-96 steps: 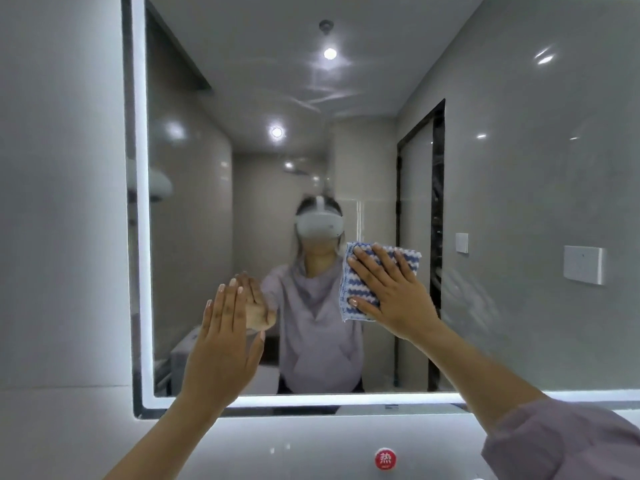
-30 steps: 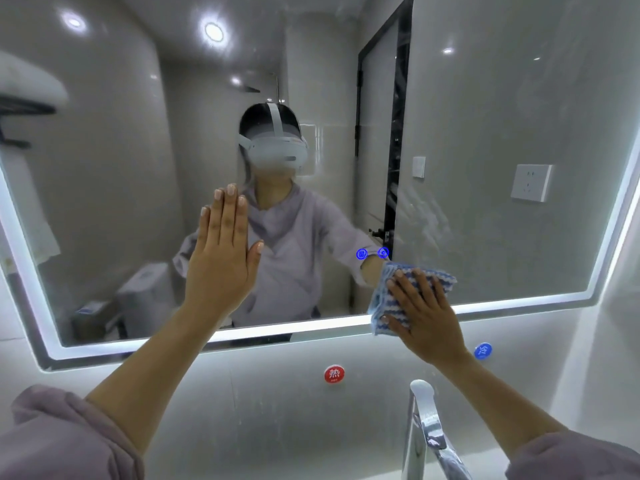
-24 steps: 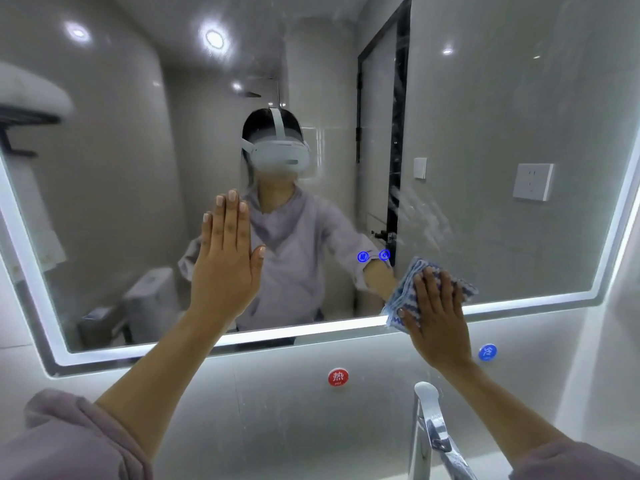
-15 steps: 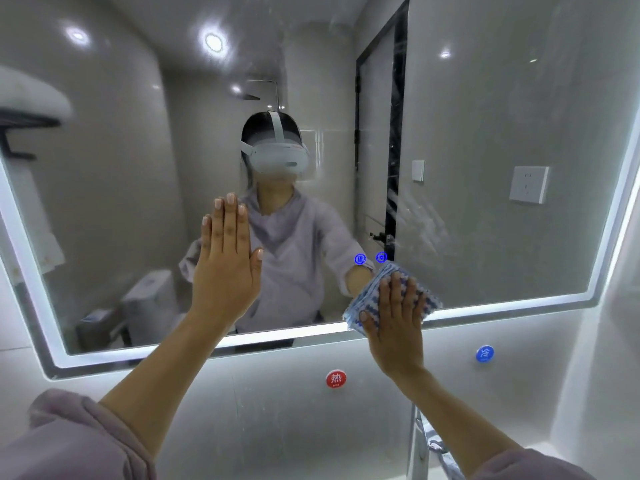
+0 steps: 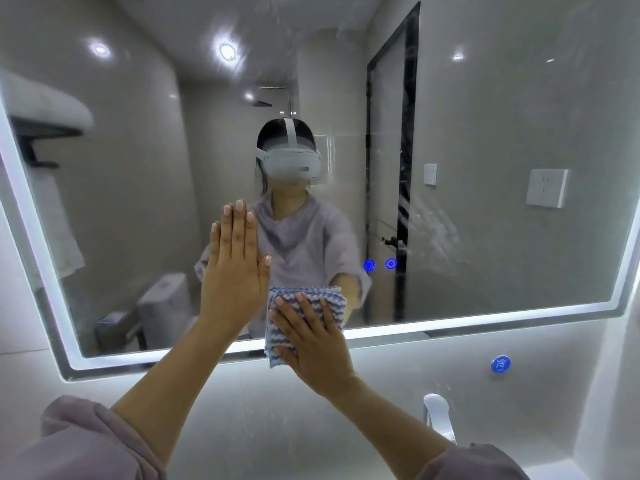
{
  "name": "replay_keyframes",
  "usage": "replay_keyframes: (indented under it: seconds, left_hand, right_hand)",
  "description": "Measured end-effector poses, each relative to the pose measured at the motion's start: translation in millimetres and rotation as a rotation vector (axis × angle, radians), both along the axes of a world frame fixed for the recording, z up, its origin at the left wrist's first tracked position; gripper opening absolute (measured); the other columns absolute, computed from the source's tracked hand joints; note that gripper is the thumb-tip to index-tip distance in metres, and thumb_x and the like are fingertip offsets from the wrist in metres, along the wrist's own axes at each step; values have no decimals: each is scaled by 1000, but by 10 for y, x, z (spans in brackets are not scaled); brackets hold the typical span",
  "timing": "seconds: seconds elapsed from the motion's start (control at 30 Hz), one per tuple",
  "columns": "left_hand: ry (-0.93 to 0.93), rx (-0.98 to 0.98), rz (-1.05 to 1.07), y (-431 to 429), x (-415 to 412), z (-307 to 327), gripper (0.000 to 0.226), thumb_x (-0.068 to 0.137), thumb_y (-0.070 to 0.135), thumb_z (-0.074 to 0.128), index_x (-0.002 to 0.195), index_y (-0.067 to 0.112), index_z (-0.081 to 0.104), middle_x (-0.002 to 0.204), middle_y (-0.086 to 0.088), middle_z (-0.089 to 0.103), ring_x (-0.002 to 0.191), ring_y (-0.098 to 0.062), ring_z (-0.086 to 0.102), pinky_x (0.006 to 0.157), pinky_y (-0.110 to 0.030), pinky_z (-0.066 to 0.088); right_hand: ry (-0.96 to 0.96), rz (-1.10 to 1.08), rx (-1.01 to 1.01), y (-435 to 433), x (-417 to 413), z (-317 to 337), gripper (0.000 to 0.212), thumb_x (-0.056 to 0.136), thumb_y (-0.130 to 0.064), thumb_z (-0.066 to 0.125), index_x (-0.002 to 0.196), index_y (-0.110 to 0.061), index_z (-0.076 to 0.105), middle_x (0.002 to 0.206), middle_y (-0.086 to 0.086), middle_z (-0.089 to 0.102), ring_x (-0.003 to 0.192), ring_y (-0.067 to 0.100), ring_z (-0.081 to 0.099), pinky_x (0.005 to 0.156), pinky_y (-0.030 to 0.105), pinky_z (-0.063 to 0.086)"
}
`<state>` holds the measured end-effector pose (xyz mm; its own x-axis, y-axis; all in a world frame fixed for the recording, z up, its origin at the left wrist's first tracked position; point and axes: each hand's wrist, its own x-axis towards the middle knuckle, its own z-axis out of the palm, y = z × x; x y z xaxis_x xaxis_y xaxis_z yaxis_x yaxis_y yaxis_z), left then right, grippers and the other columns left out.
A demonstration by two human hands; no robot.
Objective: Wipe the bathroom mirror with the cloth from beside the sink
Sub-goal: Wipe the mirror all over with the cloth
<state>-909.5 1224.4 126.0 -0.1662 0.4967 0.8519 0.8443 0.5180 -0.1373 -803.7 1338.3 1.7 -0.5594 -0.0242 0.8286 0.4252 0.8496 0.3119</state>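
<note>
— Leftward, that's where the cloth (image 5: 304, 296) has slid in the last half second: my right hand (image 5: 313, 344) has pushed it along the bottom of the mirror (image 5: 502, 258), to just beside my left hand (image 5: 235, 271).
— Gripping it?
— No, pressing it flat, fingers straight and spread (one corner hangs down past the lit border (image 5: 485, 318)). Left palm lies flat on the mirror, fingers together, holding nothing.
</note>
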Motion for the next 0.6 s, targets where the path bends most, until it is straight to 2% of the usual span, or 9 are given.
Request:
replay_keyframes:
  seconds: [0.13,0.43,0.6]
  left_hand:
    - [25,9,4,-6,-26,-10,64,98,33,16,147,-5,5,156,-23,-3,146,-35,-2,120,-48,8]
    - [32,8,2,-7,-43,-11,64,99,33,20,148,-4,4,156,-20,-6,147,-34,-3,121,-46,5]
    - [33,22,-16,16,-42,-12,63,99,32,19,148,-5,4,156,-19,-6,147,-35,-1,120,-47,6]
  right_hand:
    - [-86,-10,58,121,93,31,57,96,-52,34,147,-26,34,153,-8,28,143,17,24,117,40,17]
    - [-129,31,242,664,577,38,59,94,-49,39,146,-23,30,149,-7,34,138,18,31,116,40,15]
    - [-146,-46,223,1130,1109,16,52,100,-48,26,145,-24,31,145,-4,37,134,23,36,115,43,17]
